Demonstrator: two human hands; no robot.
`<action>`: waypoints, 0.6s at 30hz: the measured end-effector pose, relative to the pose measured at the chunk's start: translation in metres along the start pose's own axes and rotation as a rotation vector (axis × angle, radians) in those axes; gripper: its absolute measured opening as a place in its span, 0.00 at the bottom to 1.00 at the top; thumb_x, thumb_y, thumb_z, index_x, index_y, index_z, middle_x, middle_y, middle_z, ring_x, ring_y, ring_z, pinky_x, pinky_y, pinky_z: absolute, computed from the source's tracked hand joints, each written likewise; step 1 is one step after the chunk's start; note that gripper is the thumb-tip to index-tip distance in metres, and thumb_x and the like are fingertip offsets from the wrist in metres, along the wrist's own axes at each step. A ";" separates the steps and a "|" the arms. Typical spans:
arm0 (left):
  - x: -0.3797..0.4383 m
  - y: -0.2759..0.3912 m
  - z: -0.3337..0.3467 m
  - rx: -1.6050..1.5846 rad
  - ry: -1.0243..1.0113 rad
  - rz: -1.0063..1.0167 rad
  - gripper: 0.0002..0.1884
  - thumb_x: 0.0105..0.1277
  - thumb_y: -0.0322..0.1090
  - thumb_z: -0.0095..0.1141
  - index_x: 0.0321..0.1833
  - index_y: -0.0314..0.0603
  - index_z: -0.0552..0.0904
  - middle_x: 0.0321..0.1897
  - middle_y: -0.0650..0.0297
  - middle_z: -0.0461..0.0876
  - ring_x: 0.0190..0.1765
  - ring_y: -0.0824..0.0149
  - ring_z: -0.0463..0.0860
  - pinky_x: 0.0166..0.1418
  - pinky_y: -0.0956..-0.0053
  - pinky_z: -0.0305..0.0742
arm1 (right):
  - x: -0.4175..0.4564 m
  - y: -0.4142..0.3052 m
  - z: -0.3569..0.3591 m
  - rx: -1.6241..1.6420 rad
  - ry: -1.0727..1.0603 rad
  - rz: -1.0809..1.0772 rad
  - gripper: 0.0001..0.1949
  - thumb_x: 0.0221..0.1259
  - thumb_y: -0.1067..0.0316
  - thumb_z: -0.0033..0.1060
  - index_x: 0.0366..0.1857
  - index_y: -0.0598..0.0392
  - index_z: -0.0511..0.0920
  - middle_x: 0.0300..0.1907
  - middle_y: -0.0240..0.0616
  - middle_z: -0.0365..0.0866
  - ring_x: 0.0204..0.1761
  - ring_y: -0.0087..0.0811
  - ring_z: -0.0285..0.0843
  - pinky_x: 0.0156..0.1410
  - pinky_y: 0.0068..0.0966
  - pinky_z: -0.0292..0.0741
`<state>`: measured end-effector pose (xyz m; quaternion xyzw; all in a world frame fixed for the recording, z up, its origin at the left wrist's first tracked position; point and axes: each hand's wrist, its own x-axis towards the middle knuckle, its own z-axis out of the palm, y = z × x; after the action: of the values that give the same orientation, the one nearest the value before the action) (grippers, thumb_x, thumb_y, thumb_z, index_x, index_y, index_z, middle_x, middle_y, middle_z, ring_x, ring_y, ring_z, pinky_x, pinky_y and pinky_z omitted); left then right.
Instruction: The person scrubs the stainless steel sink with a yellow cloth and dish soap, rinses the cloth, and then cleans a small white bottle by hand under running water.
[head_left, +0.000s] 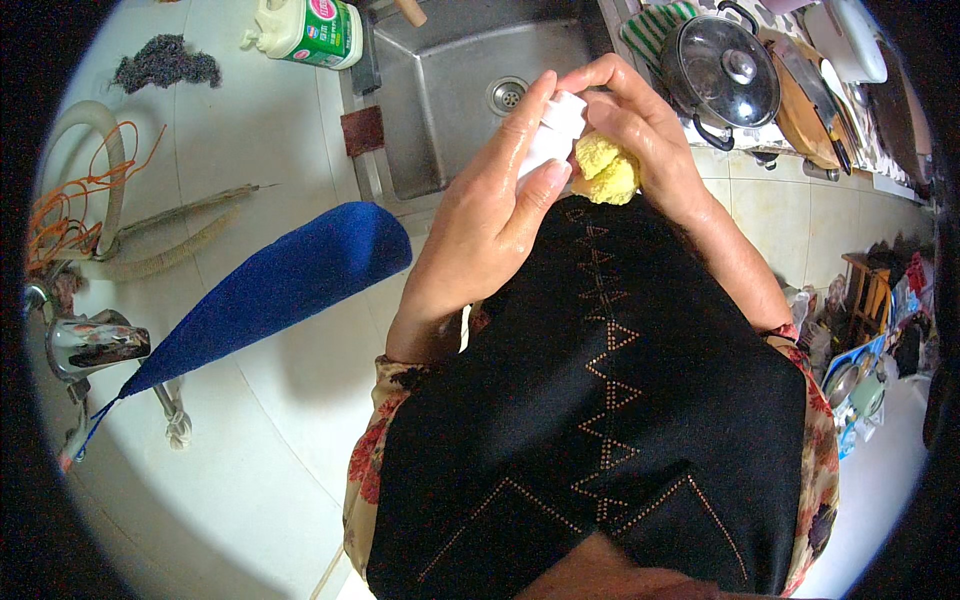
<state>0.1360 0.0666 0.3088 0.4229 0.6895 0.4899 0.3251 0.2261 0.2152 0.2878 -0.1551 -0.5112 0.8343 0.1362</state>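
Note:
A white plastic bottle (551, 142) with a white cap is tilted between my two wet hands, over the near edge of the steel sink (431, 97). My left hand (495, 202) holds its body, with the thumb along the near side. The fingers of my right hand (637, 127) reach around the cap. A crumpled yellow cloth or sponge (611, 169) is tucked under my right palm, beside the bottle. The sink's drain (510, 95) shows just beyond my left fingertips.
A green-labelled detergent jug (322, 34) and a dark scouring pad (166, 64) lie left of the sink. A blue cloth (292, 277) hangs near a faucet (97, 346). At right are a lidded pot (721, 71), a cutting board (799, 112) and a knife (814, 86).

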 end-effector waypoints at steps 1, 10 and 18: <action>0.000 0.000 0.001 0.002 0.001 0.000 0.28 0.70 0.37 0.45 0.71 0.41 0.54 0.61 0.43 0.67 0.62 0.50 0.70 0.63 0.65 0.65 | -0.001 0.003 -0.002 -0.035 -0.042 -0.049 0.15 0.56 0.73 0.56 0.47 0.57 0.68 0.26 0.29 0.73 0.28 0.20 0.75 0.32 0.16 0.71; 0.001 0.003 0.002 0.040 -0.006 0.001 0.28 0.70 0.37 0.45 0.71 0.43 0.55 0.61 0.43 0.67 0.61 0.50 0.72 0.60 0.64 0.67 | 0.000 0.011 -0.010 -0.195 -0.083 -0.156 0.16 0.54 0.74 0.58 0.47 0.57 0.68 0.25 0.29 0.73 0.26 0.19 0.74 0.30 0.16 0.70; 0.001 0.004 0.003 0.027 -0.001 -0.006 0.28 0.70 0.37 0.45 0.71 0.44 0.56 0.61 0.45 0.67 0.61 0.50 0.71 0.61 0.64 0.67 | -0.002 0.000 -0.002 -0.007 0.019 0.008 0.14 0.57 0.74 0.55 0.47 0.57 0.68 0.24 0.28 0.73 0.27 0.20 0.75 0.31 0.16 0.71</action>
<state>0.1391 0.0695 0.3112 0.4251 0.6973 0.4794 0.3212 0.2293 0.2161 0.2869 -0.1654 -0.5123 0.8315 0.1373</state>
